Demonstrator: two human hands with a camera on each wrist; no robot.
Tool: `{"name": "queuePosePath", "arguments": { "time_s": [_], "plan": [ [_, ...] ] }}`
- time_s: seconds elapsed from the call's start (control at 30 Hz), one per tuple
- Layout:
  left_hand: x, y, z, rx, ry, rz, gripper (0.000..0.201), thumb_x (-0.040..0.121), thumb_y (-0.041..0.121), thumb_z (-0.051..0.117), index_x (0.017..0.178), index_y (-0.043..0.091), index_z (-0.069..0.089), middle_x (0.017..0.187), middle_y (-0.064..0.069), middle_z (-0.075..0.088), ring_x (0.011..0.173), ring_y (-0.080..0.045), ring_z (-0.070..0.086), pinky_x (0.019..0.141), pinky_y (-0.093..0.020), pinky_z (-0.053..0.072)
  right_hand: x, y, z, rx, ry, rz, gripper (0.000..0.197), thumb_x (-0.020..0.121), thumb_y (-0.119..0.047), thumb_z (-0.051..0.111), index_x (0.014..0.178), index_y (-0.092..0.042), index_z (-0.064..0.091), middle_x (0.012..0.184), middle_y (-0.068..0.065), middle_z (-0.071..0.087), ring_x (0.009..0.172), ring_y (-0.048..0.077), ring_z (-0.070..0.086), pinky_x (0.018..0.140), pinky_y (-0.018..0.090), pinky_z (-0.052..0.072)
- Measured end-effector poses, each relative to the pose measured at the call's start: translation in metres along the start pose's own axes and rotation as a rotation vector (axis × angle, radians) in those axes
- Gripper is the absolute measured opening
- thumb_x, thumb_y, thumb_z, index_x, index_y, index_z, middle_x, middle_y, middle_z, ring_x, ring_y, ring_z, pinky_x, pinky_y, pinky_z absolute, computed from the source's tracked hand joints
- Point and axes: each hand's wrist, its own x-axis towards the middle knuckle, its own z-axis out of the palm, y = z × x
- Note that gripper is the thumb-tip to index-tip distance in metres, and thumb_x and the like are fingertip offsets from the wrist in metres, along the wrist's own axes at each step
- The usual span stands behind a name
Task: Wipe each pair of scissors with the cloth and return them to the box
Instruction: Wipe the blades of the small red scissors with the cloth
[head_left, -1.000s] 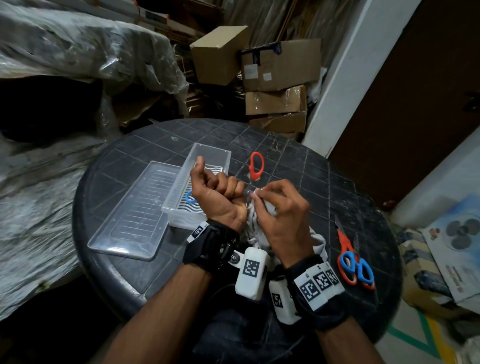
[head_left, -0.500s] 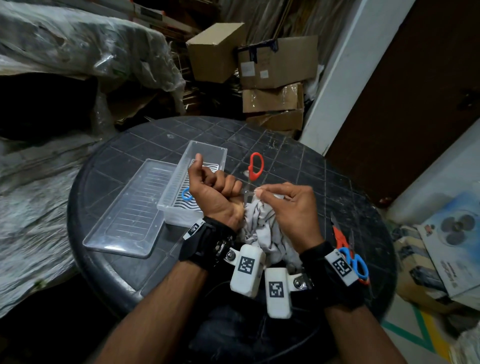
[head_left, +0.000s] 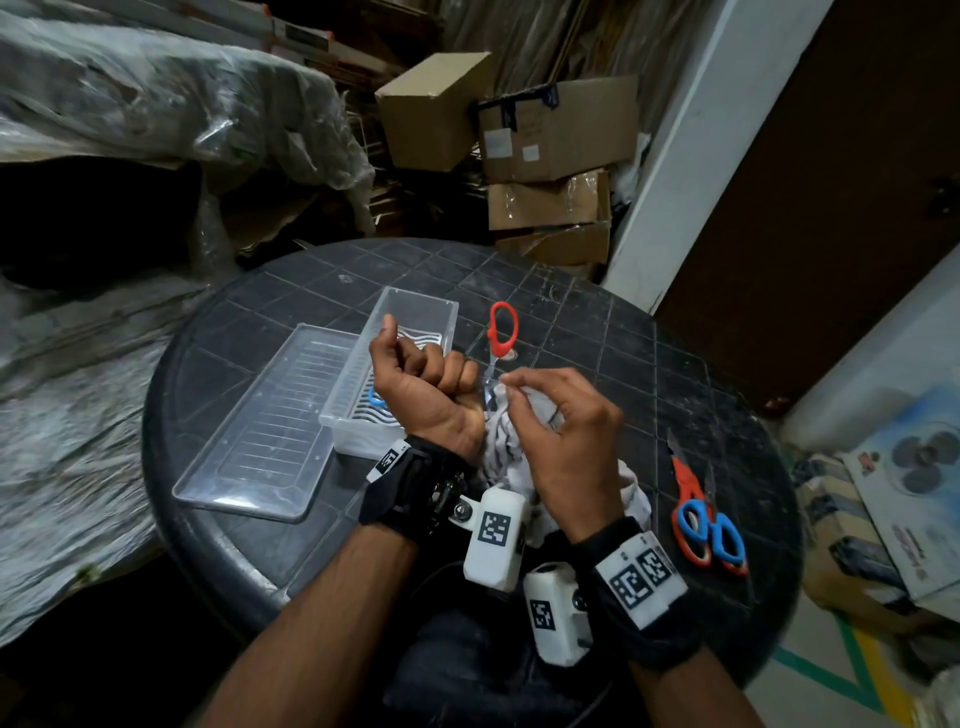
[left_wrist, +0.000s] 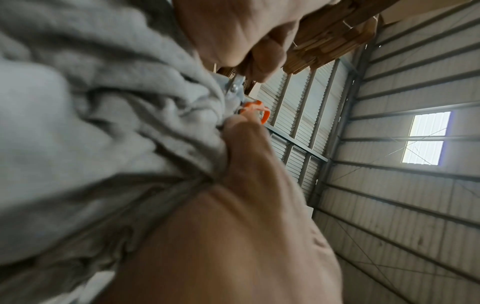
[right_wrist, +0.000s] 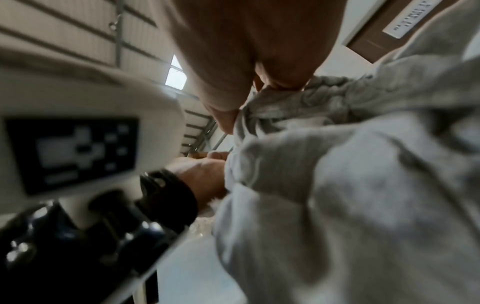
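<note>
Orange-handled scissors (head_left: 503, 332) stand upright over the black round table (head_left: 597, 332), their handle loop at the top. My left hand (head_left: 428, 382) is curled in a fist and grips them low down, where the striped white cloth (head_left: 501, 441) bunches round the blades. In the left wrist view the pivot of the scissors (left_wrist: 235, 90) pokes out of the cloth (left_wrist: 91, 113) between thumb and fingers. My right hand (head_left: 511, 392) pinches the cloth against the blade just below the handle. The cloth (right_wrist: 363, 164) fills the right wrist view.
A clear plastic box (head_left: 415, 317) stands left of my hands with a blue-handled pair (head_left: 376, 400) inside. Its lid (head_left: 270, 431) lies further left. Another pair with blue and orange handles (head_left: 704, 519) lies at the right. Cardboard boxes (head_left: 550, 130) are stacked behind.
My right hand has drawn back a little with the cloth, so its fingertips now pinch it at the blade and more striped cloth shows. My left fist keeps its grip.
</note>
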Motion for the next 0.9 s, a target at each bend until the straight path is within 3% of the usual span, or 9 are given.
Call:
{"name": "queuePosePath", "arguments": {
  "time_s": [0.1,0.2,0.47,0.6,0.77,0.9],
  "plan": [
    [0.002,0.001,0.000,-0.006,0.002,-0.006,0.053,0.097,0.039,0.056,0.075,0.027,0.009,0.054,0.007,0.006,0.042,-0.011,0.005,0.038,-0.022,0.011,0.003,0.000,0.006,-0.035,0.060,-0.040,0.012,0.090,-0.007,0.078,0.102,-0.012,0.080,0.100,-0.002,0.074,0.092,0.004,0.069,0.085,0.014,0.052],
    [0.003,0.001,0.000,-0.002,0.005,-0.002,0.053,0.097,0.039,0.056,0.073,0.026,0.010,0.053,0.006,0.006,0.043,-0.011,0.004,0.039,-0.022,0.011,0.008,0.003,0.008,-0.021,0.032,-0.029,0.012,0.090,-0.010,0.079,0.101,-0.014,0.081,0.101,-0.004,0.073,0.094,0.004,0.068,0.086,0.020,0.055],
    [0.003,0.001,-0.002,0.005,0.017,-0.002,0.052,0.096,0.039,0.058,0.068,0.026,0.016,0.054,0.006,0.007,0.043,-0.011,0.006,0.041,-0.023,0.010,0.010,0.010,0.009,-0.171,-0.033,-0.094,0.011,0.088,-0.014,0.082,0.098,-0.013,0.081,0.102,0.001,0.064,0.092,0.006,0.060,0.085,0.006,0.045],
    [0.002,-0.002,-0.003,0.019,0.018,-0.008,0.053,0.095,0.039,0.060,0.067,0.026,0.018,0.055,0.006,0.007,0.044,-0.013,0.005,0.043,-0.026,0.009,0.009,0.008,0.006,-0.208,-0.099,-0.122,0.008,0.092,-0.013,0.078,0.097,-0.007,0.078,0.098,0.002,0.061,0.086,-0.001,0.052,0.084,0.004,0.041],
    [-0.002,-0.001,-0.002,0.061,0.010,-0.018,0.056,0.095,0.038,0.060,0.069,0.025,0.012,0.054,0.005,0.006,0.045,-0.013,0.004,0.044,-0.027,0.006,0.011,-0.001,0.002,-0.298,-0.255,-0.102,0.015,0.100,-0.015,0.066,0.095,-0.003,0.073,0.099,0.001,0.053,0.078,0.012,0.056,0.075,0.024,0.050],
    [-0.003,-0.002,-0.002,0.074,-0.019,-0.033,0.055,0.096,0.040,0.058,0.068,0.025,0.013,0.053,0.005,0.007,0.043,-0.013,0.003,0.042,-0.025,0.007,0.017,-0.003,-0.009,-0.339,-0.360,-0.067,0.020,0.102,-0.018,0.063,0.092,-0.003,0.074,0.096,-0.002,0.052,0.078,0.012,0.056,0.071,0.019,0.046]
  ]
}}
